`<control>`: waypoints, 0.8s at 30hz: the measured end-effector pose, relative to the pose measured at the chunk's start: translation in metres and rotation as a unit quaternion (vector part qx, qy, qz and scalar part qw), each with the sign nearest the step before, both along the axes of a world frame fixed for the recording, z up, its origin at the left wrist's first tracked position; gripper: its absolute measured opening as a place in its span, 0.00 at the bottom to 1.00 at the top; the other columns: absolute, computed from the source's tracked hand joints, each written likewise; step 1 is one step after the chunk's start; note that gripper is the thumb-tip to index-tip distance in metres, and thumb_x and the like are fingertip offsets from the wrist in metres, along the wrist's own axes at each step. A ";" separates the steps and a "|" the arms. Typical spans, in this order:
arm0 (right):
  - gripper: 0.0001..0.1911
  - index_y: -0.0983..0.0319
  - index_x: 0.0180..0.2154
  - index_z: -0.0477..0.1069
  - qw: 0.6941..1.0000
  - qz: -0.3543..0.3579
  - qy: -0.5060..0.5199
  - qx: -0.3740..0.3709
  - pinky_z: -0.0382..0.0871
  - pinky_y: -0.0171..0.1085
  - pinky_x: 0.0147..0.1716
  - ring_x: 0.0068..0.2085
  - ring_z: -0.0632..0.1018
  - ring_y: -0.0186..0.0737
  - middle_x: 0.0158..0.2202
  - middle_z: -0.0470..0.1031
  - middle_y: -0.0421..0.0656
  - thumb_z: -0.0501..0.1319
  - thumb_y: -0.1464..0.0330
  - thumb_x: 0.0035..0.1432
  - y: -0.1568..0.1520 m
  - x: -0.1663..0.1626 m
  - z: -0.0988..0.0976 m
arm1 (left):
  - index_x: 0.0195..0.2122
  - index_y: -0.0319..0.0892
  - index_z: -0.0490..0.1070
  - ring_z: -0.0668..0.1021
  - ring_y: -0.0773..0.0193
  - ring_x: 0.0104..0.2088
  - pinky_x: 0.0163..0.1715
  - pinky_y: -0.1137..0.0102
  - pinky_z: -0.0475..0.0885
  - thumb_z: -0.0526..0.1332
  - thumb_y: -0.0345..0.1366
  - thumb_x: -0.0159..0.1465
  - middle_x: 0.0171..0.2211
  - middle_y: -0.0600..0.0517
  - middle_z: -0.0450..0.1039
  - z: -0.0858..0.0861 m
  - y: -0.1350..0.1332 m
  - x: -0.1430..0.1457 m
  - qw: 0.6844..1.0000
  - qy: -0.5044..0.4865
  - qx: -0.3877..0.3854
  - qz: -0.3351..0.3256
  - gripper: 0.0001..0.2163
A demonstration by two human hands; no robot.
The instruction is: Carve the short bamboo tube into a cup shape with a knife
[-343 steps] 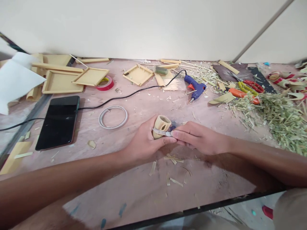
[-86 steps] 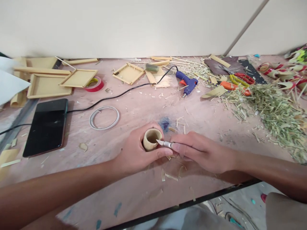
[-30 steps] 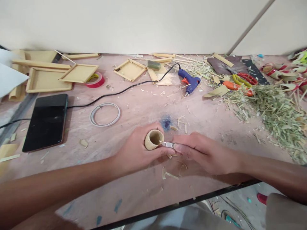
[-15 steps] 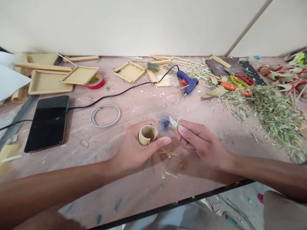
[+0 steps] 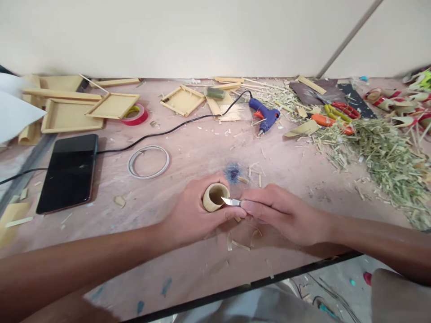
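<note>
Gripping bamboo cup [image 5: 214, 197], left hand [image 5: 191, 214]; right hand [image 5: 286, 215] clutching knife [image 5: 230, 202] at rim.

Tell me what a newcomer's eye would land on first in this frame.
At centre, the left hand grips a short bamboo ring while the right hand holds a small knife with its blade at the ring's rim. Behind them a blue glue gun lies on the table, and green shavings pile up at far right.

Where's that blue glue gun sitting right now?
In the head view the glue gun lies at the back of the table, right of centre, between the small bamboo frame and the scissors, its black cord trailing left.
</note>
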State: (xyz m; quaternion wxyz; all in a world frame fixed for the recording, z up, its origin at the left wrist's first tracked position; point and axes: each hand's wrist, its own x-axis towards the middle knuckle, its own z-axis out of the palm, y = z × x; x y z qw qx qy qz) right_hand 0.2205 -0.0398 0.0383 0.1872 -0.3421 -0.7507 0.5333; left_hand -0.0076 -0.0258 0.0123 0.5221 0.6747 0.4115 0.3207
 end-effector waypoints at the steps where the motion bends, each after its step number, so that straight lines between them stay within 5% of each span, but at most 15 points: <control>1: 0.20 0.59 0.32 0.64 1.000 0.000 -0.003 -0.001 0.59 0.39 0.38 0.31 0.66 0.35 0.28 0.65 0.35 0.51 0.65 0.82 0.000 0.000 0.000 | 0.29 0.42 0.68 0.67 0.71 0.25 0.26 0.74 0.62 0.78 0.39 0.58 0.24 0.60 0.68 0.000 0.000 0.000 1.000 0.002 0.000 0.004 0.18; 8: 0.19 0.59 0.34 0.64 1.000 -0.006 -0.016 -0.001 0.59 0.39 0.37 0.32 0.65 0.36 0.29 0.64 0.36 0.49 0.64 0.82 -0.005 -0.001 0.004 | 0.26 0.42 0.68 0.64 0.71 0.23 0.24 0.74 0.60 0.79 0.40 0.57 0.21 0.60 0.65 0.001 -0.002 0.000 1.000 0.016 -0.024 0.011 0.18; 14: 0.19 0.59 0.35 0.65 0.996 -0.073 -0.051 0.021 0.59 0.39 0.37 0.33 0.68 0.37 0.32 0.69 0.37 0.49 0.62 0.82 -0.011 -0.006 -0.002 | 0.25 0.43 0.68 0.65 0.69 0.24 0.23 0.73 0.60 0.76 0.43 0.60 0.22 0.59 0.65 0.003 -0.004 0.001 0.997 0.031 -0.036 0.053 0.18; 20: 0.21 0.59 0.31 0.62 0.986 -0.164 0.011 -0.010 0.57 0.38 0.32 0.29 0.62 0.34 0.26 0.60 0.34 0.53 0.60 0.80 -0.004 -0.002 0.002 | 0.24 0.42 0.66 0.65 0.69 0.24 0.24 0.72 0.60 0.72 0.44 0.63 0.22 0.58 0.63 0.007 0.001 0.000 0.998 0.022 0.015 0.063 0.19; 24: 0.21 0.60 0.31 0.63 0.991 -0.120 0.027 -0.050 0.57 0.38 0.33 0.30 0.63 0.34 0.27 0.60 0.34 0.53 0.60 0.80 0.000 0.003 0.006 | 0.27 0.42 0.68 0.68 0.69 0.25 0.25 0.72 0.62 0.76 0.42 0.60 0.23 0.58 0.68 0.007 0.002 -0.001 1.000 0.001 0.006 0.028 0.17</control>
